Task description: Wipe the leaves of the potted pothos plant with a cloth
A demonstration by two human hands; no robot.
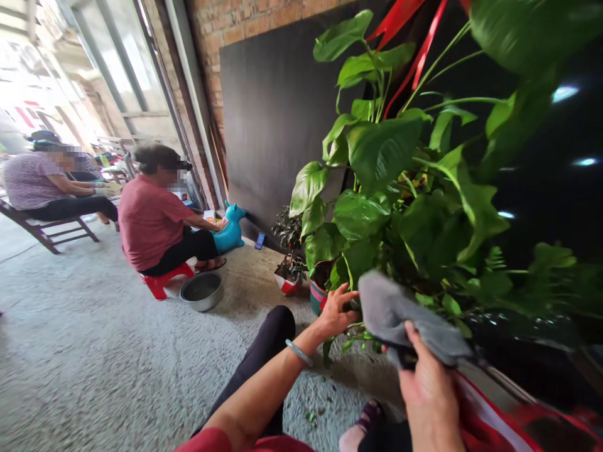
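Observation:
My right hand [426,376] grips a folded grey cloth [400,314], which is blurred at its edges and held in front of the lower leaves. My left hand [336,311], a bangle [299,353] on its wrist, reaches to the foot of a large leafy plant [386,150]. Its fingers are apart and partly bent beside the low leaves. Whether a fingertip touches a leaf I cannot tell. Behind that hand stands a green and pink pot [318,295], partly covered by foliage.
A small plant in a red and white pot [288,284] stands left of the big one. Farther left, a person [153,216] sits on a red stool [164,280] by a metal basin [201,292] and a blue animal toy [230,233]. Another person [38,176] sits behind.

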